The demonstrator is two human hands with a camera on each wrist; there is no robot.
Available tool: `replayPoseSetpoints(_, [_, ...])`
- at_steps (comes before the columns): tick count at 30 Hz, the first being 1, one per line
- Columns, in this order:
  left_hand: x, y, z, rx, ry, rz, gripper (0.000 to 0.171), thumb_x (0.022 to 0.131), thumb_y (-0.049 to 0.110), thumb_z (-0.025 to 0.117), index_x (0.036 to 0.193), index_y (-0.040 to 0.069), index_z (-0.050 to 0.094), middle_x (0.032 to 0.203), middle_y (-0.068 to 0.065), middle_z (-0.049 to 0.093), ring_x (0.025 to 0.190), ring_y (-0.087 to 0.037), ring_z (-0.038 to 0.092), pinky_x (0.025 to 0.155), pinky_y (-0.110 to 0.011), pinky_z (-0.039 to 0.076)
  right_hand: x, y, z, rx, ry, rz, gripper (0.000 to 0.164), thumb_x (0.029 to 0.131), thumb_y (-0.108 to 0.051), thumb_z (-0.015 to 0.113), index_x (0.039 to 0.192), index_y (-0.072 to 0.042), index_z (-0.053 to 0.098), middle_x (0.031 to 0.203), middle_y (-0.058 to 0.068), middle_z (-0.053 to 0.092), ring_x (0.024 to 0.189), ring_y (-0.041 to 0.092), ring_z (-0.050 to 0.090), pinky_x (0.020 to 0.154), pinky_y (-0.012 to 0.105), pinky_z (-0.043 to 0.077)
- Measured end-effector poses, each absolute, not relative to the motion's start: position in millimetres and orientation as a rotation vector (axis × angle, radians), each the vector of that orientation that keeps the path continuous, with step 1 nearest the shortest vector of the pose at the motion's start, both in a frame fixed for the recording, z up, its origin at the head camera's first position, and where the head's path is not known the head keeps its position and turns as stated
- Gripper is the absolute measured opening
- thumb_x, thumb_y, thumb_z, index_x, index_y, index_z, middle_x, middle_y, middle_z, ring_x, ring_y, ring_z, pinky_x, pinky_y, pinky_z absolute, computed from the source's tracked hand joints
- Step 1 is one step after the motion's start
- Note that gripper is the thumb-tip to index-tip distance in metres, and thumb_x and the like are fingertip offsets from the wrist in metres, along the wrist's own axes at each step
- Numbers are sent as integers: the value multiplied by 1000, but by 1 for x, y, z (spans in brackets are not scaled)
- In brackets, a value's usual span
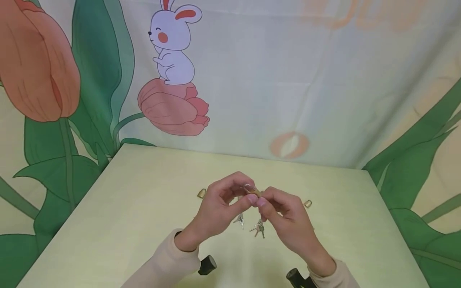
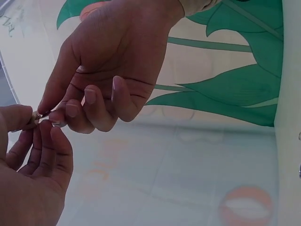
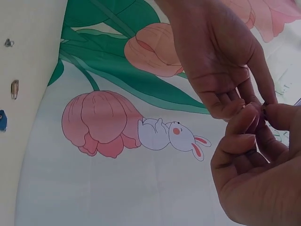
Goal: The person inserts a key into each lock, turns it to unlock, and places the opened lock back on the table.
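In the head view both hands meet above the table. My left hand (image 1: 225, 204) pinches a small brass padlock (image 1: 255, 192) between thumb and fingers, its shackle toward the upper left. My right hand (image 1: 288, 218) has its thumb and fingertips closed on the padlock's other end; the fingers mostly hide what is there. Both wrist views show the fingertips together, with only a sliver of metal visible. Just below the right fingers is a bunch of small keys (image 1: 260, 229); whether it hangs or lies on the table I cannot tell. More keys (image 1: 239, 219) appear below the left thumb.
One brass padlock (image 1: 202, 193) lies left of the hands, another (image 1: 307, 204) to the right. A blue object (image 3: 3, 120) shows at the right wrist view's edge. The pale table (image 1: 108, 224) ends at a printed cloth backdrop (image 1: 245, 100). Black devices (image 1: 207, 265) sit by the wrists.
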State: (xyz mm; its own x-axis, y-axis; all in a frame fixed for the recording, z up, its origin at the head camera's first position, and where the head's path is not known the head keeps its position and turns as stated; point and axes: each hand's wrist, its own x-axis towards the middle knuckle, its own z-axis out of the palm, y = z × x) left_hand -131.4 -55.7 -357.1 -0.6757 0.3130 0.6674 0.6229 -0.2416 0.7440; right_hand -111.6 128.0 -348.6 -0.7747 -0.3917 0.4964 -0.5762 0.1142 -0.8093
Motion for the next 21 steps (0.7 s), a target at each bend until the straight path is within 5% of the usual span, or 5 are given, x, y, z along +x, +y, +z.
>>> replayPoseSetpoints(12, [-134,-66,-353,-1111,-1859,-1816,13,90,-4,65,99,6,63,86,-11,67,79,-13,63,76,-32,58,-110,136,-334,873,-2299,1567,10,95,-4,61,92,-13,66,77,-3,61,60,12,55,57,25,49])
replayPoseSetpoints(21, [-137,-68,-358,-1140,-1880,-1258,16,87,1,67,98,11,63,91,2,63,80,-9,58,74,-18,51,-107,131,-330,914,-2223,1384,18,90,-2,66,101,-16,66,78,-6,61,60,5,53,50,21,44])
